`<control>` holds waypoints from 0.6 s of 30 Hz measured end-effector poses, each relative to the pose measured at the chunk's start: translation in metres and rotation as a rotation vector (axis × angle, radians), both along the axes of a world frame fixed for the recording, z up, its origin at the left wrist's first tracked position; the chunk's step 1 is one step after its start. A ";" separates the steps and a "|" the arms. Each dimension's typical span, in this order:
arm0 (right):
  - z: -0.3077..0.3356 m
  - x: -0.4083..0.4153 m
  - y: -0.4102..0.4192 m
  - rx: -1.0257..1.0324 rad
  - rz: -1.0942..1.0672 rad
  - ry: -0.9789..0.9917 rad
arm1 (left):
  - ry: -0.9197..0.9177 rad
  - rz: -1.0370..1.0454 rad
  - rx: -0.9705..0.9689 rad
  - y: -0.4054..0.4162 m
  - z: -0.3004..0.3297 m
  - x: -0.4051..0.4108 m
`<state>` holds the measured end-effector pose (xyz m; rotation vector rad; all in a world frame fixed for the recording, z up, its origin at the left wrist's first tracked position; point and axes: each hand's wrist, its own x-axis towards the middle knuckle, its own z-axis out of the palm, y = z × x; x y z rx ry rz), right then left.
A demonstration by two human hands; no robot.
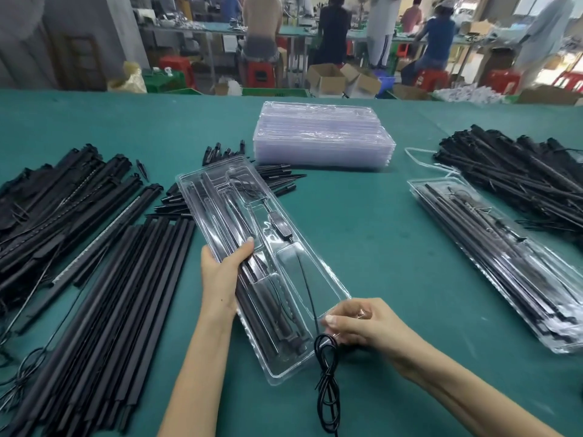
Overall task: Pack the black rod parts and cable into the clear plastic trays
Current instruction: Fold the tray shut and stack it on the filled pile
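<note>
A clear plastic tray (pixel 318 285) lies slanted on the green table, with black rods in its left channels and a small black switch box in the middle. My left hand (pixel 224 272) grips the tray's left edge, thumb over the rods. At the tray's near right corner, my right hand (pixel 362 326) pinches a black cable (pixel 328 380). The cable runs out of the tray's wide compartment, and its looped end hangs down toward me.
Black rods (pixel 104 298) lie in rows at the left, with a heap of other black parts (pixel 56 197) behind them. Short spikes (pixel 271 178) sit behind the tray. Stacked empty trays (pixel 325 137) stand at centre back. Filled trays (pixel 492 247) and bundled rods (pixel 517 171) occupy the right.
</note>
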<state>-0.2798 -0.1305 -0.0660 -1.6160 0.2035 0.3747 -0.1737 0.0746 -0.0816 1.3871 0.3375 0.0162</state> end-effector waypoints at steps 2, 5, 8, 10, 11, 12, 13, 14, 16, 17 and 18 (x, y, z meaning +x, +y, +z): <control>-0.002 -0.002 0.003 0.000 -0.026 -0.024 | 0.004 -0.007 0.005 0.000 -0.001 0.001; -0.004 -0.005 0.005 0.026 -0.079 -0.020 | 0.001 -0.009 0.009 -0.002 0.000 0.000; -0.006 -0.005 0.008 0.080 -0.138 0.019 | 0.010 -0.014 0.012 -0.002 0.001 -0.001; -0.006 -0.004 0.009 0.081 -0.173 0.033 | 0.020 -0.011 0.024 -0.002 0.002 -0.002; -0.005 -0.003 0.009 0.074 -0.180 0.044 | 0.026 -0.008 0.031 -0.001 0.003 -0.002; -0.004 -0.003 0.010 0.069 -0.175 0.058 | 0.033 -0.011 0.037 0.001 0.002 -0.001; -0.003 -0.002 0.009 0.066 -0.156 0.075 | 0.029 -0.009 0.045 0.002 0.002 0.000; -0.002 -0.002 0.009 0.067 -0.123 0.090 | 0.024 -0.011 0.047 0.004 0.000 0.001; 0.001 -0.001 0.004 0.067 -0.029 0.117 | 0.015 -0.016 0.042 0.005 -0.001 0.002; 0.002 0.000 0.002 0.060 0.017 0.129 | 0.018 -0.021 0.039 0.005 -0.002 0.003; 0.004 0.001 -0.001 0.053 0.057 0.138 | 0.026 -0.028 0.037 0.005 -0.002 0.003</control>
